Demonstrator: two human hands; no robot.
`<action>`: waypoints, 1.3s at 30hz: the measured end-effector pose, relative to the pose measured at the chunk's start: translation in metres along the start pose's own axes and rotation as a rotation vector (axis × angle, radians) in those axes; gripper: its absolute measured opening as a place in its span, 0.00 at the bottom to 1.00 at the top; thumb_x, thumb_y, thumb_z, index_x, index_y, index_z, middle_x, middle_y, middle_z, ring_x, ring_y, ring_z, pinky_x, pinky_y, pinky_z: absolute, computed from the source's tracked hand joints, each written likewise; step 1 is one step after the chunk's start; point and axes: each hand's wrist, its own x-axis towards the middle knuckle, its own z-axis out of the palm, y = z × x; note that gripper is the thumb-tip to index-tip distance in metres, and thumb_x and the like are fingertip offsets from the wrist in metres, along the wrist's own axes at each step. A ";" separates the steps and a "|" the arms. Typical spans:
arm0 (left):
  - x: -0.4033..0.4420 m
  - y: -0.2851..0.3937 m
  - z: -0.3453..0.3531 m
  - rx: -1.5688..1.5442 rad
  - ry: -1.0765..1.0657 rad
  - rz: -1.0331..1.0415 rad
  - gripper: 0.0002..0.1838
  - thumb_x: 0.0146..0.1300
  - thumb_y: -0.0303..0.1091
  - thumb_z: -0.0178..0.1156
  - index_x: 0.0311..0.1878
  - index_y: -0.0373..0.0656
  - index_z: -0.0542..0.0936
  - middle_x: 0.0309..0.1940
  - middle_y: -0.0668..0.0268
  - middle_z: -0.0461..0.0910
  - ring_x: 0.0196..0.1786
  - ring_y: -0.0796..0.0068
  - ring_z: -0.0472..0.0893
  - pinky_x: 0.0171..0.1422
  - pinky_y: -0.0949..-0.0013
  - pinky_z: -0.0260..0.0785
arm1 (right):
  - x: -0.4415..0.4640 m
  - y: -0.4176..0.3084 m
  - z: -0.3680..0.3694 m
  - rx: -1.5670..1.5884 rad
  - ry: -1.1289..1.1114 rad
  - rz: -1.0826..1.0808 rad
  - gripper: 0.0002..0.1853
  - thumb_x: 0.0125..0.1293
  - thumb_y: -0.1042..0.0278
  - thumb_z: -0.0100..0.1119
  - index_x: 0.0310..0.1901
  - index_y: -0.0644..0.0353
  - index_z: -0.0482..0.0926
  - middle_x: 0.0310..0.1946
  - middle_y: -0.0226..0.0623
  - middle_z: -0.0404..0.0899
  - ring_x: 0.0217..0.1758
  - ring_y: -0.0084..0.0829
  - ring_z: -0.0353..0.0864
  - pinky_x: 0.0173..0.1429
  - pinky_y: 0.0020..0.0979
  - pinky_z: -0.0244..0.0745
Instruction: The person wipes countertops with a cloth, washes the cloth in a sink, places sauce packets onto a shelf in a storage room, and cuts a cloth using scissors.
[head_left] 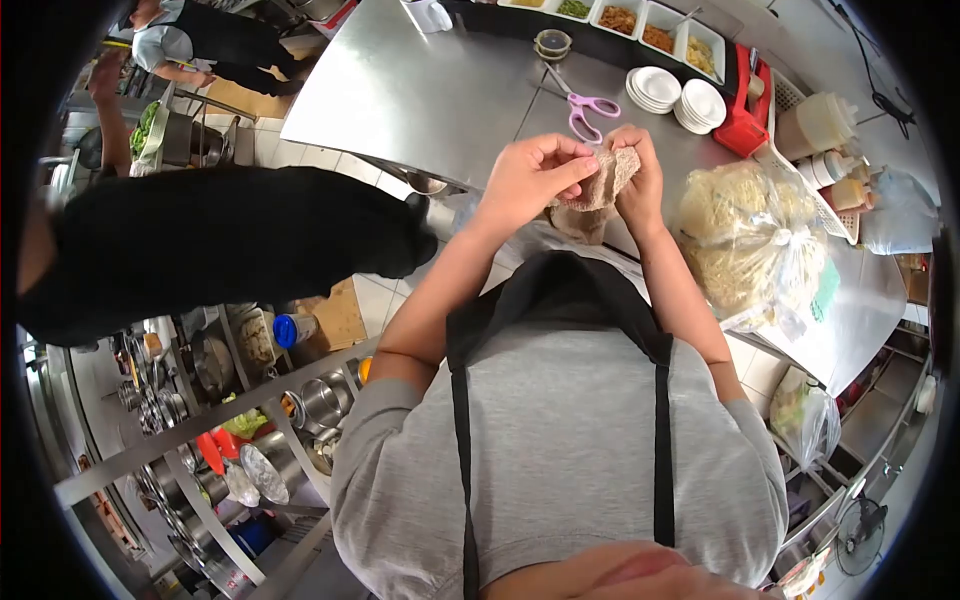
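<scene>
A beige-brown cloth (581, 222) hangs in folds between my two hands, over the near edge of the steel table (430, 95). My left hand (535, 182) pinches it from the left, with thumb and fingers pressed together. From the other side my right hand (641, 178) grips the cloth, its fingers curled over the top. Just beyond my fingers lie scissors (585, 108) with pinkish-purple handles, touched by neither hand.
Stacked white dishes (654, 89), a red holder (747, 105) and food trays (618, 20) line the back. A large clear bag of noodle-like strands (745, 240) sits right. One dark-clothed person (240, 240) is close on my left; another person (165, 48) stands farther off.
</scene>
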 end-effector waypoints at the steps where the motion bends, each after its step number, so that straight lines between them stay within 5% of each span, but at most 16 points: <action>1: -0.005 0.004 0.005 0.044 -0.023 0.005 0.09 0.57 0.32 0.60 0.36 0.35 0.78 0.25 0.70 0.78 0.25 0.87 0.74 0.31 0.82 0.68 | -0.004 -0.006 -0.007 0.004 -0.001 -0.005 0.10 0.52 0.82 0.56 0.31 0.59 0.66 0.29 0.31 0.67 0.33 0.24 0.66 0.40 0.22 0.64; 11: -0.074 0.018 0.101 -0.013 0.027 0.108 0.09 0.59 0.32 0.59 0.37 0.34 0.78 0.29 0.65 0.79 0.31 0.81 0.78 0.38 0.77 0.73 | -0.042 -0.079 -0.085 -0.025 -0.038 -0.233 0.11 0.45 0.86 0.52 0.29 0.62 0.66 0.26 0.36 0.66 0.29 0.33 0.67 0.35 0.26 0.63; 16: -0.126 0.009 0.132 -0.227 0.293 0.180 0.08 0.60 0.31 0.56 0.38 0.36 0.76 0.30 0.64 0.78 0.34 0.75 0.79 0.39 0.71 0.75 | -0.066 -0.101 -0.107 0.000 -0.091 -0.353 0.11 0.43 0.85 0.53 0.29 0.62 0.66 0.25 0.38 0.67 0.29 0.36 0.67 0.33 0.29 0.63; 20: -0.172 0.013 0.148 -0.002 0.405 0.177 0.07 0.59 0.31 0.57 0.37 0.37 0.77 0.29 0.66 0.78 0.34 0.76 0.79 0.38 0.72 0.74 | -0.081 -0.117 -0.111 0.001 -0.224 -0.499 0.11 0.43 0.81 0.57 0.28 0.61 0.66 0.24 0.36 0.68 0.29 0.37 0.68 0.33 0.31 0.63; 24: -0.193 0.011 0.159 0.230 0.330 0.201 0.07 0.57 0.30 0.60 0.35 0.36 0.79 0.29 0.67 0.79 0.32 0.82 0.76 0.38 0.78 0.70 | -0.104 -0.129 -0.102 0.054 -0.361 -0.513 0.13 0.42 0.76 0.62 0.28 0.60 0.66 0.25 0.36 0.69 0.29 0.37 0.68 0.33 0.31 0.64; 32: -0.243 -0.001 0.155 0.156 0.208 0.086 0.07 0.58 0.30 0.59 0.37 0.36 0.78 0.31 0.68 0.78 0.33 0.84 0.75 0.39 0.79 0.69 | -0.138 -0.149 -0.086 0.178 -0.553 -0.485 0.14 0.42 0.75 0.64 0.26 0.61 0.65 0.24 0.35 0.68 0.29 0.36 0.68 0.33 0.30 0.63; 39: -0.308 -0.020 0.168 0.252 0.363 0.158 0.02 0.60 0.25 0.53 0.34 0.38 0.74 0.30 0.71 0.74 0.34 0.85 0.74 0.41 0.79 0.69 | -0.185 -0.168 -0.064 0.257 -0.659 -0.384 0.12 0.41 0.83 0.59 0.27 0.62 0.66 0.24 0.35 0.68 0.29 0.35 0.69 0.34 0.29 0.64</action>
